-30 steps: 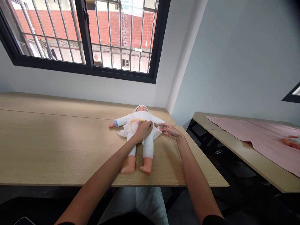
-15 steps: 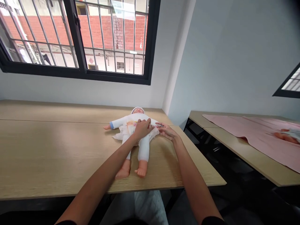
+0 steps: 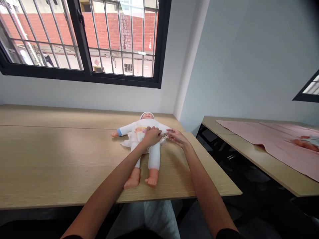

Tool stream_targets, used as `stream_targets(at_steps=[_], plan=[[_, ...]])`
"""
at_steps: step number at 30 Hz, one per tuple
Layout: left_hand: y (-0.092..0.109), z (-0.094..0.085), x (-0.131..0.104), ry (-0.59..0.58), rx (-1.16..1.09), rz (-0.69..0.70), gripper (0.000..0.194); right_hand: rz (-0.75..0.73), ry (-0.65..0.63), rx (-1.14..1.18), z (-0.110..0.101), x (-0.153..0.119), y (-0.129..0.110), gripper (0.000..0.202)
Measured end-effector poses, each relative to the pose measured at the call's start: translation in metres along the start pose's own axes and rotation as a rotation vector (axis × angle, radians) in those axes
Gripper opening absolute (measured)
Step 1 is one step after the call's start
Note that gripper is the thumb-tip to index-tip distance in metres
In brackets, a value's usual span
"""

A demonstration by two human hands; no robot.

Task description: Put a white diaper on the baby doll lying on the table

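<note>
A doll (image 3: 149, 123) in white clothing is lying on its back on the wooden table (image 3: 74, 162), feet pointing toward the person. A white diaper (image 3: 136, 135) is spreading about its waist. The left hand (image 3: 152, 136) is resting over the diaper's front, fingers curled; any grip cannot be determined. The right hand (image 3: 177, 137) is reaching the diaper's edge, fingers half bent, tips near together; hold cannot be confirmed. A pink cloth (image 3: 269, 142) is covering part of a second table (image 3: 281, 179).
</note>
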State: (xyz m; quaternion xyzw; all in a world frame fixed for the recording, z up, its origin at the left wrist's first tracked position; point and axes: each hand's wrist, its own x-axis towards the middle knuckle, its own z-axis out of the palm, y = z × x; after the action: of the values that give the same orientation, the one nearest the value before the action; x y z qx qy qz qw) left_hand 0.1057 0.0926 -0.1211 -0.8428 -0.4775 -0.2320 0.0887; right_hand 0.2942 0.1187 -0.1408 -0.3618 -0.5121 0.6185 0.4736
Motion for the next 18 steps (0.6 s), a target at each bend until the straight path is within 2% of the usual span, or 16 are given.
stream_targets(at_steps=[7,12,18], plan=[[-0.002,-0.001,-0.001,-0.007,-0.033,0.018,0.038,-0.172,-0.091,-0.048,0.014,-0.006,-0.009,0.04],[-0.003,0.002,-0.001,0.002,-0.051,0.005,0.026,-0.209,-0.162,-0.049,0.019,-0.009,-0.01,0.042],[0.0,0.003,-0.002,0.073,-0.055,-0.092,0.01,-0.207,-0.231,-0.034,0.026,-0.014,-0.014,0.036]])
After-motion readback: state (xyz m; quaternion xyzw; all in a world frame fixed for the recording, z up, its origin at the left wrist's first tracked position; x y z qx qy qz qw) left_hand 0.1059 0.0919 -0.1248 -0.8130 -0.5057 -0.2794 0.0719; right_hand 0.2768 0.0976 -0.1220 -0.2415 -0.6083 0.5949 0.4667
